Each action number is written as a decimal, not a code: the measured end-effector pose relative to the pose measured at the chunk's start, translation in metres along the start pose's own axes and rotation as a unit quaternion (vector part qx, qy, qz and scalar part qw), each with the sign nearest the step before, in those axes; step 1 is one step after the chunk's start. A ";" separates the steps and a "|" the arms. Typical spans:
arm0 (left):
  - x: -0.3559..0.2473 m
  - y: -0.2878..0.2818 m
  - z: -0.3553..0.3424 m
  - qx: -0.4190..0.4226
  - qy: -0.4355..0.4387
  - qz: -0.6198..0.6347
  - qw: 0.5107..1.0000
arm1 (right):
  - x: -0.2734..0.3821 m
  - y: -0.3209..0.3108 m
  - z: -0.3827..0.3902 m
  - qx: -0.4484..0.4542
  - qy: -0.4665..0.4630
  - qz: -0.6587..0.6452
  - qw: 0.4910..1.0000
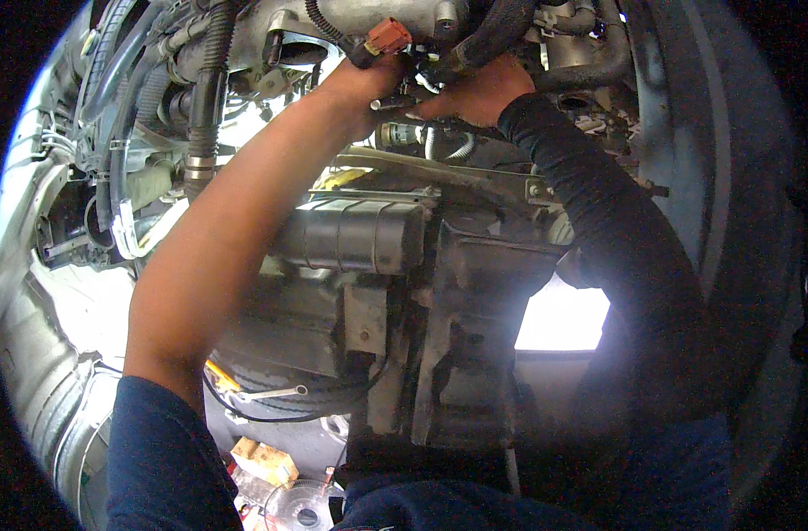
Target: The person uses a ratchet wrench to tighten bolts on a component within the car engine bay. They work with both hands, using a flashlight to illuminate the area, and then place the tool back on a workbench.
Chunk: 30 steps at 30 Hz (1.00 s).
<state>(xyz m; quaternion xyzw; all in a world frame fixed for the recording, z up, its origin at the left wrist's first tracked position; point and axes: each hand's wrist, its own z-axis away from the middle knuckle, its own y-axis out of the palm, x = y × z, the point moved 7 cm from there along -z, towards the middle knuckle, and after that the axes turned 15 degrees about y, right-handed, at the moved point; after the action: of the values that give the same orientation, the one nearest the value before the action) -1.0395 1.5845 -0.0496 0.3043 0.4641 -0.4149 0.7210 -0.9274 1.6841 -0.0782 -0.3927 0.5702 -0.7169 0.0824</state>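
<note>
Both arms up into the engine bay: left hand [361, 81] wrapped around a black cable just below the orange connector [388, 35], right hand [477, 90] curled close beside it on a small metal fitting [395, 103], corrugated hose [211, 80] well left

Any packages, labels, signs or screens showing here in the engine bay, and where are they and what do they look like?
No labels, signs or screens can be made out.
Possible package: a small tan box at the bottom edge, left of centre, below the engine parts; rectangular, plain orange-tan.
Beside it: a round clear plastic lid or container, at the very bottom; too blurred to tell which.
</note>
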 end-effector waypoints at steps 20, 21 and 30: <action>0.017 -0.020 -0.012 0.182 0.111 -0.249 0.945 | -0.003 0.003 -0.004 -0.009 -0.017 -0.015 1.000; 0.017 -0.021 -0.014 0.164 0.109 -0.271 0.942 | -0.003 0.004 -0.005 -0.010 -0.026 -0.013 1.000; 0.013 -0.021 -0.014 0.103 0.128 -0.340 0.926 | -0.009 0.007 -0.008 -0.044 -0.070 0.016 0.996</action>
<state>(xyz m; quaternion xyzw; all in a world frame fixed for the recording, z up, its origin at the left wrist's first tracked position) -1.0608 1.5819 -0.0685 0.2510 0.5829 -0.6383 0.4357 -0.9290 1.6931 -0.0886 -0.4360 0.6003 -0.6602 0.1168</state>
